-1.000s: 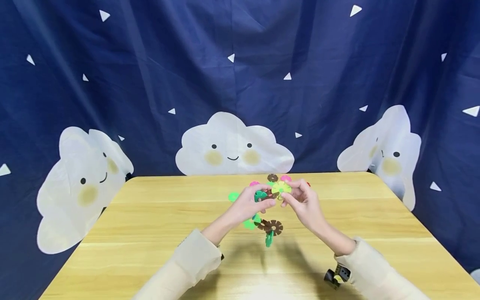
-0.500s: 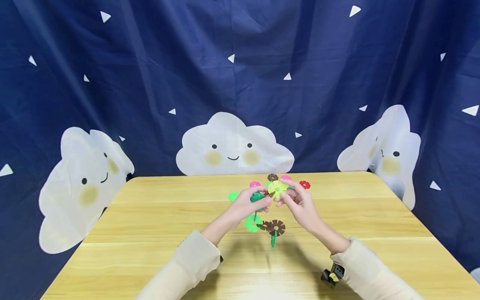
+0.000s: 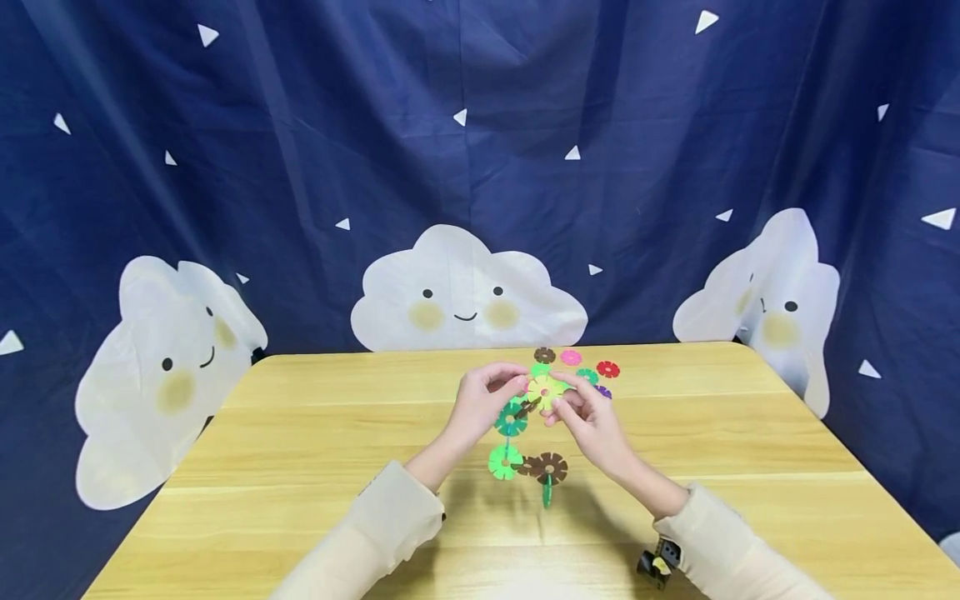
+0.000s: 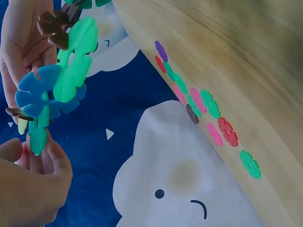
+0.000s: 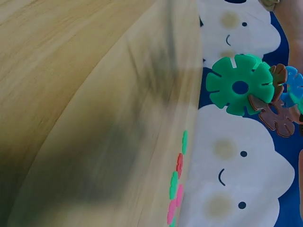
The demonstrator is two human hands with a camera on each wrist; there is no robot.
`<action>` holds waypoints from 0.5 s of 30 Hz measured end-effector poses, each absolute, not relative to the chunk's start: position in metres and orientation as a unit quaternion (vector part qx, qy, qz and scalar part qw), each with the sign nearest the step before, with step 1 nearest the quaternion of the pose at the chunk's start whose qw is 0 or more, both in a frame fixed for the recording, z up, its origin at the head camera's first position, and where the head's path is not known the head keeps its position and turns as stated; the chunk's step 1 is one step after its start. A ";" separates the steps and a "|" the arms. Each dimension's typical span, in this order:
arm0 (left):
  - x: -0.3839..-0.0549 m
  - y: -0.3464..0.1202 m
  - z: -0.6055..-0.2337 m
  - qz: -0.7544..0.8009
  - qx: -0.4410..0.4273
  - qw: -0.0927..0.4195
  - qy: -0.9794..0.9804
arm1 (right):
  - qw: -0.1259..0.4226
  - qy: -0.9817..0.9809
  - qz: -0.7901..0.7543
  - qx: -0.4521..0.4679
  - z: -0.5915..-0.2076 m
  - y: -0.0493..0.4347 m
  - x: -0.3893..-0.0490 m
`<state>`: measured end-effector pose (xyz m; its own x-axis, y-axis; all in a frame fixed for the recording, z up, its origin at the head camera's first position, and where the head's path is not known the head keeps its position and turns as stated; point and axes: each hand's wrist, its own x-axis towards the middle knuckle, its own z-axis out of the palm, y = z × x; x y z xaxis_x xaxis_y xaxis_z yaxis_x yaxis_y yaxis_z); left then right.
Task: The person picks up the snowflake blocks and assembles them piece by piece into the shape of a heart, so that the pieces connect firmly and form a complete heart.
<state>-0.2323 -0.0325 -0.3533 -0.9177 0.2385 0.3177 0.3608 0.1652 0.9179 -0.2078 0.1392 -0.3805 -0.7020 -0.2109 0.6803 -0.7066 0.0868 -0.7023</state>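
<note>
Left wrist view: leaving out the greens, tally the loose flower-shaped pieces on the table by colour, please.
Pink pieces: 3
Red pieces: 2
Purple piece: 1
Brown piece: 1
Total: 7

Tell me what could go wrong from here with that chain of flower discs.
The chain hangs below both hands with no hand on its lower end, so a slotted joint could work loose and drop the brown disc.

The right hand pinches the yellow disc only near its edge; it might slip or twist.

The left hand grips another piece close by, so pushing could bend a neighbouring joint.
</note>
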 end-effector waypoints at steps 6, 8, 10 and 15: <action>-0.233 -0.029 -0.354 -0.605 -0.195 0.042 -0.771 | 0.201 -0.724 0.582 0.311 -0.369 0.132 -0.197; -0.231 -0.028 -0.354 -0.596 -0.196 0.054 -0.777 | 0.190 -0.727 0.586 0.304 -0.368 0.131 -0.196; -0.230 -0.028 -0.354 -0.586 -0.201 0.069 -0.782 | 0.179 -0.726 0.593 0.299 -0.369 0.130 -0.196; -0.230 -0.027 -0.356 -0.571 -0.220 0.098 -0.785 | 0.163 -0.730 0.600 0.286 -0.370 0.129 -0.195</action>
